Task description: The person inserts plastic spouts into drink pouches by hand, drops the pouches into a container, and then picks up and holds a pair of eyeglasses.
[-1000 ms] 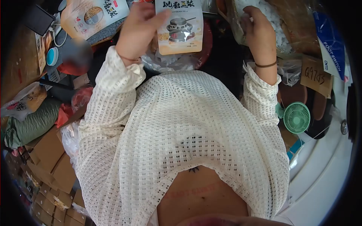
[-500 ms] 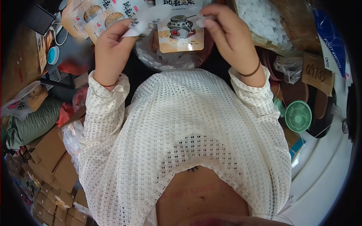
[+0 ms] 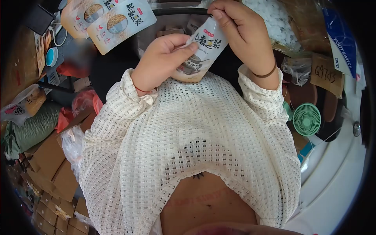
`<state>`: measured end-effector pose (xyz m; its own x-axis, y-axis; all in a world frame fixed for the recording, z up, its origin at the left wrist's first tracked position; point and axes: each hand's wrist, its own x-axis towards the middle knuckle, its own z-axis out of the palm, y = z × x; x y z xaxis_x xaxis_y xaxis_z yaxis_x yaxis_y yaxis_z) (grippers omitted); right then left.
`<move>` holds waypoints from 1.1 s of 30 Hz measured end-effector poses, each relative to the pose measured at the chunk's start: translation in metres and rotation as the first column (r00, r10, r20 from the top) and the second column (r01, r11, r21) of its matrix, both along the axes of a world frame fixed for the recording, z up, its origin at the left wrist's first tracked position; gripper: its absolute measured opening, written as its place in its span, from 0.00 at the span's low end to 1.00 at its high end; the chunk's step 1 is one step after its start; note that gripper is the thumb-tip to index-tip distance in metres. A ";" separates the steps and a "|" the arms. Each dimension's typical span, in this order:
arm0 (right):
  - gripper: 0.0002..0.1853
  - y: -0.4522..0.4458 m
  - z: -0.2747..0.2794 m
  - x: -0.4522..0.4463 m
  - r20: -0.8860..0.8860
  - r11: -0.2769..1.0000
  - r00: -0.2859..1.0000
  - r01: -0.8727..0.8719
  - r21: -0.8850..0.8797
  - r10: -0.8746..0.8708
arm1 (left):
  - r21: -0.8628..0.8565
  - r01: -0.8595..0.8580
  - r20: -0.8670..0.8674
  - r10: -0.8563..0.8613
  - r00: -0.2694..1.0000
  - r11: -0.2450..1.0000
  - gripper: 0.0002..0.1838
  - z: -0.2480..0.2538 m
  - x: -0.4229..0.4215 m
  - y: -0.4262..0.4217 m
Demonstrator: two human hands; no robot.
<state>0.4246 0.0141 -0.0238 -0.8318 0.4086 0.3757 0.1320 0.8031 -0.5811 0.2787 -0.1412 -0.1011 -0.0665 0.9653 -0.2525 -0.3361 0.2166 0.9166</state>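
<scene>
A pale printed soybean milk pouch [image 3: 212, 44], with a grinder picture on its front, is held tilted above my lap. My left hand [image 3: 158, 62] is closed on its left side, thumb lying across the printed face. At the top corner of the pouch, my right hand [image 3: 248, 41] pinches the edge between thumb and fingers. Whether anything is inside the pouch, I cannot tell. Similar pouches, one [image 3: 121, 27] partly over another [image 3: 81, 17], lie at the upper left, beyond my left hand.
To the right of my right hand is a box of small whitish packets [image 3: 270, 21]. A blue and white foot switch box [image 3: 341, 55], a cardboard piece with handwriting [image 3: 328, 76] and a green fan [image 3: 307, 120] are farther right. A green sack [image 3: 35, 125] is at left.
My left hand has moved right and down onto the pouch; the whitish slip it held no longer shows. The pouch, upright between my hands before, is now tilted with my right hand on its top.
</scene>
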 end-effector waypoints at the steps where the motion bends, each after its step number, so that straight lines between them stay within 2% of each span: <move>1: 0.04 0.002 0.000 0.002 -0.011 1.000 1.000 -0.028 -0.010 0.028 | 0.002 0.027 0.090 -0.027 0.996 1.000 0.16 0.000 0.001 0.001; 4: 0.06 0.008 -0.004 0.005 -0.040 0.993 0.994 -0.102 -0.051 0.100 | -0.026 0.045 0.143 -0.041 0.989 0.999 0.16 0.001 0.006 0.006; 7: 0.10 0.024 0.002 0.017 -0.090 0.952 0.989 0.139 0.274 -0.119 | -0.043 0.080 0.245 -0.067 0.967 0.996 0.16 -0.001 0.001 0.008; 8: 0.14 0.030 0.007 0.025 -0.003 0.852 0.944 0.300 0.430 -0.331 | -0.034 0.052 0.247 -0.042 0.968 0.998 0.16 -0.002 -0.004 0.010; 10: 0.16 0.039 0.005 0.040 0.076 0.773 0.905 0.311 0.553 -0.419 | -0.019 -0.014 0.251 0.018 0.968 1.000 0.16 -0.005 -0.018 0.018; 11: 0.15 0.040 0.002 0.040 0.061 0.759 0.918 0.286 0.585 -0.392 | -0.027 -0.033 0.223 0.038 0.974 0.999 0.16 -0.004 -0.028 0.024; 12: 0.14 0.044 -0.003 0.038 0.047 0.743 0.929 0.262 0.616 -0.367 | 0.045 -0.060 0.292 0.044 0.955 0.997 0.16 -0.007 -0.035 0.031; 14: 0.12 0.056 -0.014 0.039 0.047 0.713 0.942 0.219 0.666 -0.333 | 0.138 -0.047 0.049 0.041 0.998 0.989 0.16 -0.019 -0.056 0.044; 15: 0.10 0.068 -0.022 0.042 0.060 0.703 0.944 0.197 0.684 -0.324 | 0.006 -0.090 0.346 0.082 0.935 0.996 0.16 -0.009 -0.057 0.050; 16: 0.09 0.077 -0.029 0.045 0.074 0.691 0.946 0.175 0.701 -0.315 | 0.005 -0.103 0.326 0.096 0.940 0.995 0.16 -0.008 -0.056 0.051; 18: 0.12 0.086 -0.040 0.050 0.056 0.767 0.961 0.179 0.616 -0.270 | 0.000 -0.124 0.288 0.119 0.950 0.992 0.16 -0.006 -0.052 0.051; 19: 0.13 0.087 -0.044 0.054 0.048 0.803 0.967 0.180 0.569 -0.250 | 0.020 -0.157 0.252 0.147 0.956 0.987 0.20 -0.005 -0.049 0.049; 20: 0.13 0.089 -0.046 0.058 0.041 0.804 0.964 0.196 0.561 -0.264 | 0.103 -0.295 -0.064 0.302 0.951 0.950 0.22 -0.005 -0.047 0.045; 21: 0.13 0.089 -0.047 0.060 0.034 0.805 0.960 0.214 0.553 -0.278 | 0.225 -0.389 -0.357 0.447 0.820 0.893 0.24 -0.005 -0.048 0.037; 22: 0.13 0.088 -0.045 0.062 0.027 0.806 0.956 0.232 0.545 -0.293 | 0.372 -0.426 -0.586 0.565 0.581 0.825 0.27 -0.005 -0.050 0.028; 23: 0.11 0.084 -0.041 0.062 -0.002 0.811 0.945 0.281 0.513 -0.326 | 0.519 -0.303 -0.820 0.565 0.085 0.799 0.30 -0.005 -0.056 0.015; 24: 0.10 0.075 -0.032 0.058 -0.033 0.813 0.932 0.331 0.478 -0.360 | 0.464 -0.228 -0.883 0.425 -0.198 0.856 0.31 -0.008 -0.063 0.003; 25: 0.09 0.070 -0.028 0.056 -0.064 0.813 0.916 0.381 0.441 -0.395 | 0.411 -0.175 -0.828 0.285 -0.483 0.895 0.32 -0.012 -0.070 -0.009; 28: 0.07 0.078 -0.035 0.055 -0.162 0.758 0.896 0.437 0.484 -0.413 | 0.372 -0.042 -0.798 0.296 -0.526 0.927 0.26 -0.032 -0.083 -0.021; 29: 0.07 0.078 -0.036 0.054 -0.173 0.752 0.889 0.451 0.481 -0.423 | 0.393 -0.021 -0.843 0.351 -0.407 0.919 0.22 -0.032 -0.093 -0.025; 32: 0.08 0.076 -0.033 0.051 -0.207 0.703 0.870 0.485 0.520 -0.447 | 0.445 -0.186 -0.894 0.424 -0.146 0.876 0.20 -0.013 -0.091 -0.030; 33: 0.08 0.077 -0.031 0.050 -0.221 0.669 0.866 0.489 0.560 -0.448 | 0.511 -0.184 -0.859 0.494 -0.133 0.840 0.17 -0.012 -0.098 -0.028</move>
<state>0.4748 0.0911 -0.0552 -0.5596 0.4227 0.7128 0.5665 0.8230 -0.0433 0.1803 -0.1692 -0.1135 -0.4148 0.7205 0.5557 0.8975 0.2235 0.3803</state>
